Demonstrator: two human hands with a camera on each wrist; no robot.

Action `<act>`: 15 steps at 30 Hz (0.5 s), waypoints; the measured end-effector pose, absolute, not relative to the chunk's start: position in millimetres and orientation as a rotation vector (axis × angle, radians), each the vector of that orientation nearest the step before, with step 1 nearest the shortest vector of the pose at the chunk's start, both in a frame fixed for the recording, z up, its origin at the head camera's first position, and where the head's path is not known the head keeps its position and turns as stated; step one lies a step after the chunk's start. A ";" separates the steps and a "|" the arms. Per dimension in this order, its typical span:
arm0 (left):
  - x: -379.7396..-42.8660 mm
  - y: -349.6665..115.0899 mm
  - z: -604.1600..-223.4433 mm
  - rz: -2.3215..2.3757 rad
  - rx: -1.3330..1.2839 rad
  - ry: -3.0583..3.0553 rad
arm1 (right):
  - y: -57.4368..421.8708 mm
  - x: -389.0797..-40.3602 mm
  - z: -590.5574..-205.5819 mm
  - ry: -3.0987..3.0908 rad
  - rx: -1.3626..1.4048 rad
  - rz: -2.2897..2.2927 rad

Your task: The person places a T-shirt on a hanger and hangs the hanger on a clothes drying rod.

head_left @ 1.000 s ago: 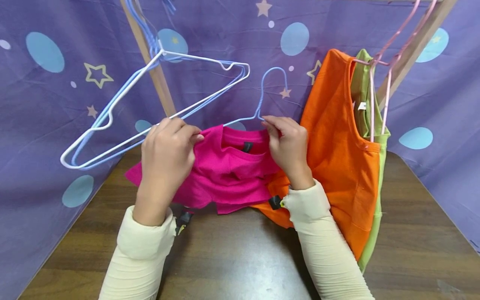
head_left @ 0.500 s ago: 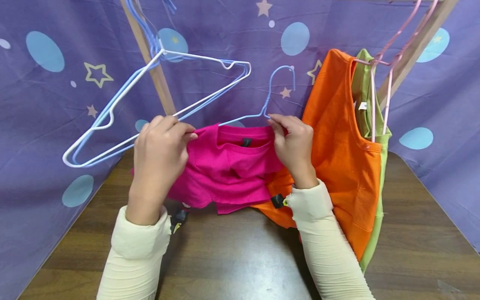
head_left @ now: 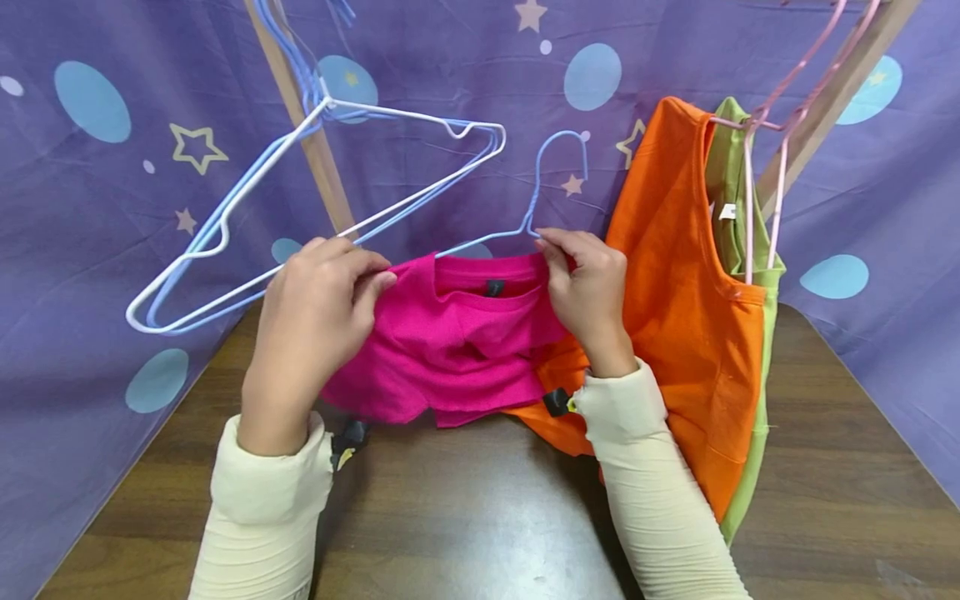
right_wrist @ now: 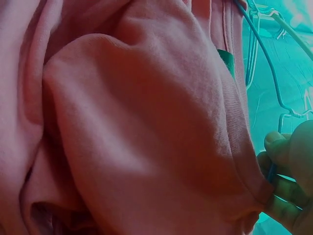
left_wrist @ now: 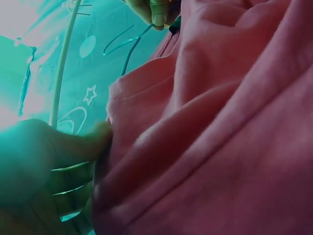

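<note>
A magenta short-sleeved shirt point(head_left: 457, 358) hangs loosely between both hands, its neckline facing up with a dark label point(head_left: 494, 287) inside. My left hand point(head_left: 311, 312) pinches the fabric at its left shoulder between thumb and fingers. In the left wrist view the thumb lies on the edge of the shirt point(left_wrist: 161, 132). The light blue wire hanger point(head_left: 480, 242) runs into the shirt, hook up and neck bare. My right hand point(head_left: 588, 287) pinches this hanger just right of its neck, beside the collar. Cloth hides the hanger's lower part; the right wrist view shows its arm point(right_wrist: 266, 54) along the neckline.
A white hanger point(head_left: 390, 110) and several blue ones hang from a wooden frame point(head_left: 326, 179) on the left. At right, an orange garment point(head_left: 675, 333) and a green one point(head_left: 726, 167) hang on pink hangers point(head_left: 748, 208), close beside my right arm. Below lies a brown table point(head_left: 465, 500).
My left hand has shifted left, keeping its pinch on the shirt and drawing the shoulder out. The right hand and the hanger's hook have moved slightly right.
</note>
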State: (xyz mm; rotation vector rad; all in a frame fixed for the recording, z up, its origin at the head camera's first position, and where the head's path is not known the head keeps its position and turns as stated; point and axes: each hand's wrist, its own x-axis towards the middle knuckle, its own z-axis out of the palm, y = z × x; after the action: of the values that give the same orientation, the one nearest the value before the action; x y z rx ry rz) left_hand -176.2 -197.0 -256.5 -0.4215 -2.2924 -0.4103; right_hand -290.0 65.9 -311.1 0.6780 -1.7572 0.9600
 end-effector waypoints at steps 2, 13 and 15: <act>-176.1 -195.9 -256.4 -0.411 -0.442 -2.287 | 66.5 -290.3 -310.9 -1.760 0.687 0.947; -174.5 -197.7 -256.6 -0.409 -0.471 -2.276 | 69.2 -291.6 -309.7 -1.739 0.718 0.931; -173.9 -200.4 -255.8 -0.430 -0.470 -2.296 | 70.0 -292.2 -309.4 -1.737 0.722 0.929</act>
State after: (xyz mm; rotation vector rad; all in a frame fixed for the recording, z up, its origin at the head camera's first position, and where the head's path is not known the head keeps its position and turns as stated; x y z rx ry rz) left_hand -173.9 -200.4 -255.8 -0.4699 -2.2958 -0.4304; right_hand -292.2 70.0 -309.4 0.7220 -1.7370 0.9289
